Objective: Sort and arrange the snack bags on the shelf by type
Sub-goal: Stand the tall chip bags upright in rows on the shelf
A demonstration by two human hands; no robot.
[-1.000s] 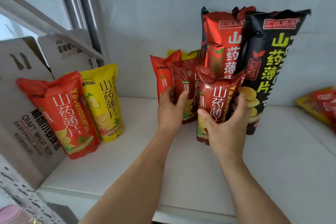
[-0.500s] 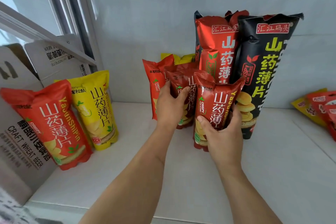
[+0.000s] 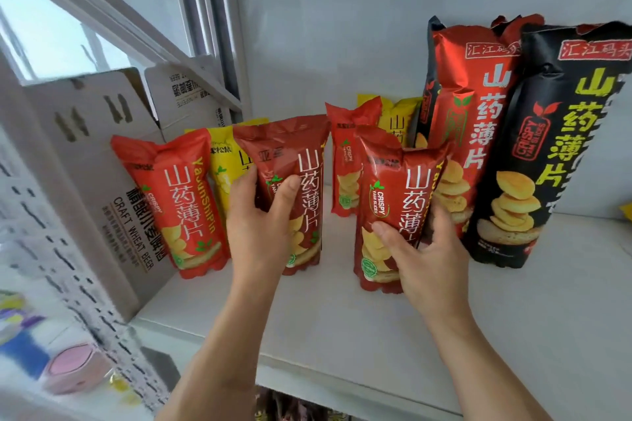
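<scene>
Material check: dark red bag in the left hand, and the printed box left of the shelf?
Dark red bag: looks like glossy plastic film, going by sheen and crinkles; laminate type unclear. Printed box: likely matte corrugated cardboard, with folded flaps and flat printed faces.

Lighting: bright, even daylight from the window (image 3: 51,41) at upper left, washing the white shelf (image 3: 342,318) and back wall pale, with soft, faint shadows under the snack bags (image 3: 393,215). Glare: mild sheen on the foil of the tall bags (image 3: 478,106). Faults: motion blur smears the lower left corner and the cardboard box (image 3: 102,164); wide-angle bending tilts uprights near the edges.
</scene>
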